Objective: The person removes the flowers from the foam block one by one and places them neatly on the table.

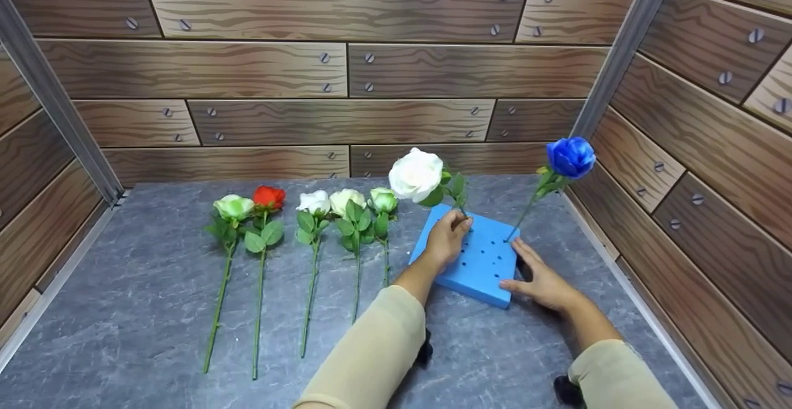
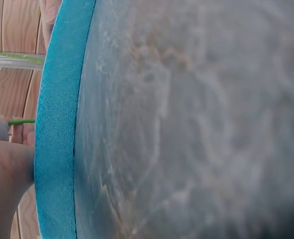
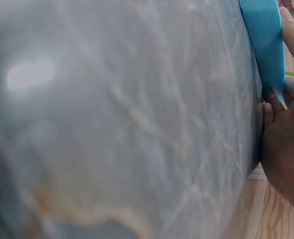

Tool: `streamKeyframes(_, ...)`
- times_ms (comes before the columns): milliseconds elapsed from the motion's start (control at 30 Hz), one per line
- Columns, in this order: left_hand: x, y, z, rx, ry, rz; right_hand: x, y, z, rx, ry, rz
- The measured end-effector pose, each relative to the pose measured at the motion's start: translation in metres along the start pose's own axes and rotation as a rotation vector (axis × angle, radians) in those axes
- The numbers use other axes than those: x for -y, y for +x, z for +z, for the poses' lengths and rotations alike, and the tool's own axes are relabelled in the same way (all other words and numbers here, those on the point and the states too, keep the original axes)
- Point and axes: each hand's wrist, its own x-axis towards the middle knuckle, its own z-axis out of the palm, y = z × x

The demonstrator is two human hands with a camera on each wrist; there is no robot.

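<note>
In the head view my left hand (image 1: 447,239) pinches the green stem of a large white rose (image 1: 416,175) over a blue foam block (image 1: 476,291) with several small holes. The stem's lower end is hidden by my fingers. My right hand (image 1: 544,282) grips the block's right edge, thumb near the front and fingers farther back. A blue rose (image 1: 570,158) stands tilted to the right, its stem in a hole near the block's back right corner. In the left wrist view the foam's side (image 2: 60,119) partly covers the left hand (image 2: 7,164). The right wrist view shows the right hand (image 3: 286,144) against the block (image 3: 266,40).
Left of the block, a red rose (image 1: 268,197), a green-tinged white rose (image 1: 234,207), a white rose (image 1: 314,202), a cream rose (image 1: 348,201) and a pale green rose (image 1: 383,199) lie on the grey marbled table (image 1: 154,285). Wood-patterned walls (image 1: 272,68) enclose the back and sides.
</note>
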Motion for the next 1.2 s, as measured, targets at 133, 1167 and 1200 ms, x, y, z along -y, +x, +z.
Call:
streamKeyframes(133, 0.0005, 0.0020, 0.0004, -0.030, -0.060, -0.043, -0.0004, -0.0002, 0.0007, -0.006, -0.013, -0.011)
streamKeyframes(1167, 0.0026, -0.0027, 0.0023, -0.082, -0.124, 0.031, -0.0003, -0.0012, 0.0000, -0.007, -0.031, -0.005)
streamKeyframes(1200, 0.0020, -0.0036, 0.0024, -0.086, -0.117, 0.036, -0.0002, -0.0011, 0.0008, -0.007, -0.029, -0.003)
